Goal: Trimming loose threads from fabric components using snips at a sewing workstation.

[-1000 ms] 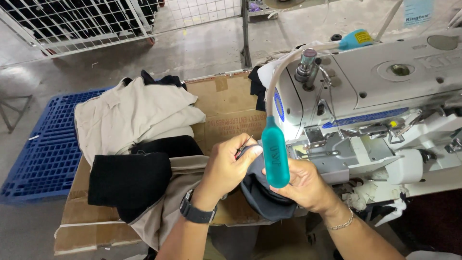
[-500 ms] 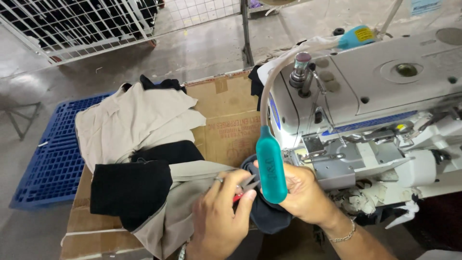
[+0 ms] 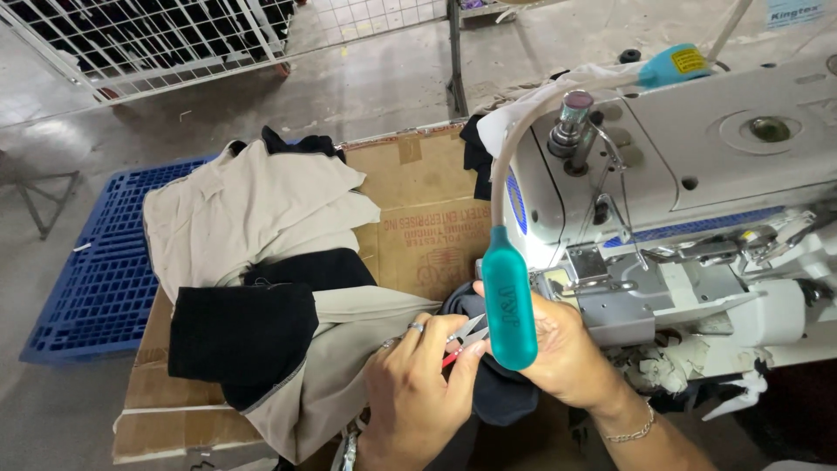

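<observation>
My left hand (image 3: 417,397) grips small thread snips (image 3: 460,338) with red handles, blades pointing at a dark fabric piece (image 3: 501,392). My right hand (image 3: 562,353) holds that dark fabric just in front of the white sewing machine (image 3: 697,174). A teal lamp head (image 3: 509,299) on a grey flexible neck hangs in front of my right hand and hides part of it. A ring shows on a left finger and a thin bracelet on the right wrist.
Beige and black garments (image 3: 261,279) lie piled on a flat cardboard box (image 3: 427,218) to the left. A blue plastic pallet (image 3: 96,270) sits on the concrete floor beyond. A wire cage (image 3: 174,35) stands at the back.
My left hand has come down and nearer with the snips, from raised beside the lamp to low against the dark fabric. The view has shifted closer to the machine.
</observation>
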